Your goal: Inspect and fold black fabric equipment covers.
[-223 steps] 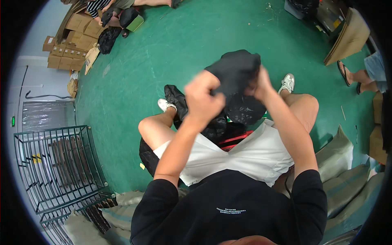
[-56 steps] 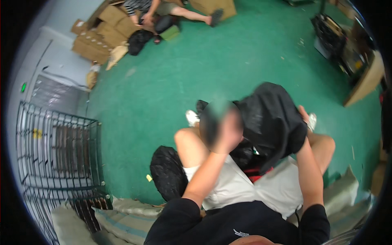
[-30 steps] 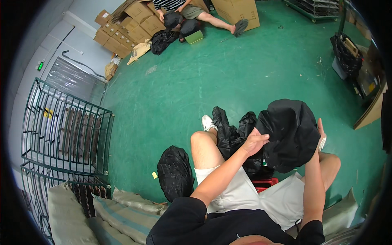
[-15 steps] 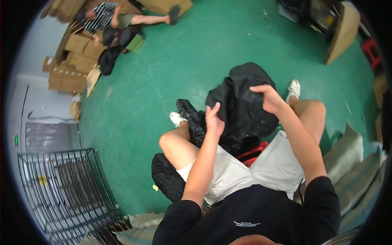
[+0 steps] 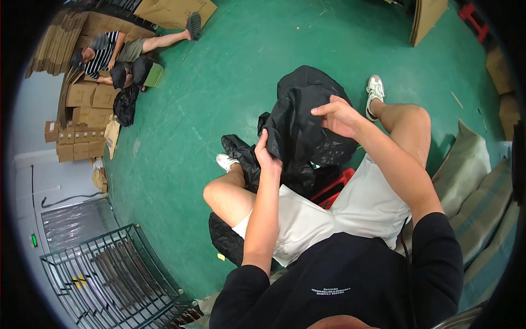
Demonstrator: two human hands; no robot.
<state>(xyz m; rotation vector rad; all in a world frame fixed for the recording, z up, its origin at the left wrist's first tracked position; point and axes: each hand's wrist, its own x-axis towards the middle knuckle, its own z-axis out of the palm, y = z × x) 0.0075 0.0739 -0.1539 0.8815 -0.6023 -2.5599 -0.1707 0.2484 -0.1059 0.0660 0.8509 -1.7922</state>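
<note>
Between my spread knees hangs a large black bag [image 5: 307, 93] of thin, creased material, its lower folds bunched over a red plastic item [image 5: 344, 183]. On its left edge, my left hand [image 5: 267, 157] pinches the material, thumb in front and the other fingers hidden behind it. My right hand [image 5: 341, 118] grips the bag at its right side, thumb pointing left across the black surface. More black material [image 5: 241, 156] trails down by my left shoe. A further black bundle [image 5: 226, 238] lies on the floor beside my left thigh.
Filled woven sacks [image 5: 476, 203] lean at my right. A dark metal rack cart [image 5: 118, 274] stands at the lower left. At the far left a seated person [image 5: 112, 52] works with black items near stacked cardboard boxes [image 5: 82, 118]. A cardboard sheet [image 5: 427, 19] stands far right.
My left hand has closed onto the bag's left edge. The right hand has turned, its fingers now more over the bag. The whole view has shifted, with the bag still held between my knees.
</note>
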